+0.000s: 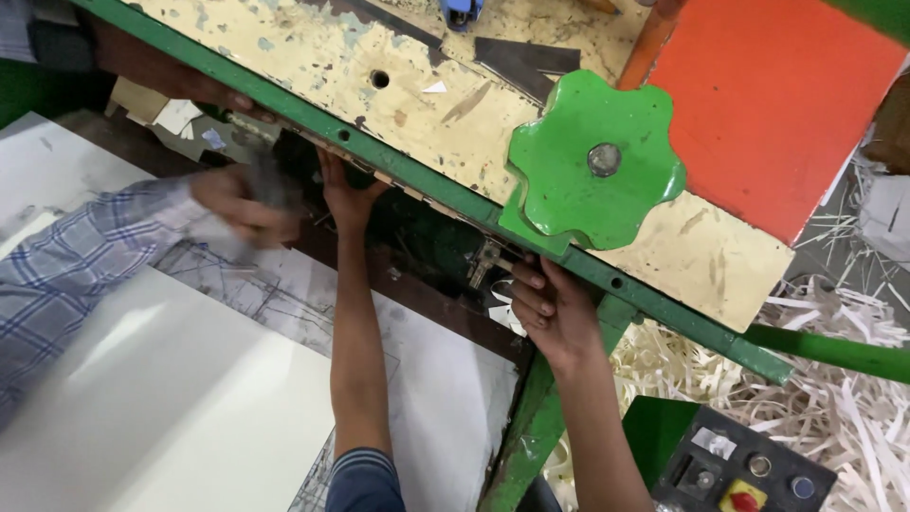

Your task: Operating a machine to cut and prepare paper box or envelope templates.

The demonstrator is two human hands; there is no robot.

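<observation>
Grey control box (744, 469) with a red-and-yellow button sits nearest, bottom right; pale paper shavings (834, 398) are heaped beside it. White sheets (171, 408) lie on the bed at left. Right hand (550, 308) — fingers curled, gripping the green frame edge (664, 299) just below the green lobed handwheel (592, 166). Left hand (349, 194) reaches up under the frame bar, fingers spread narrowly, tips touching its underside; whether it holds anything, cannot tell. A co-worker's hand (237, 204) in a checked sleeve, blurred, is just beside it. Farthest — the chipped cream machine top (313, 57) and an orange panel (768, 104).
</observation>
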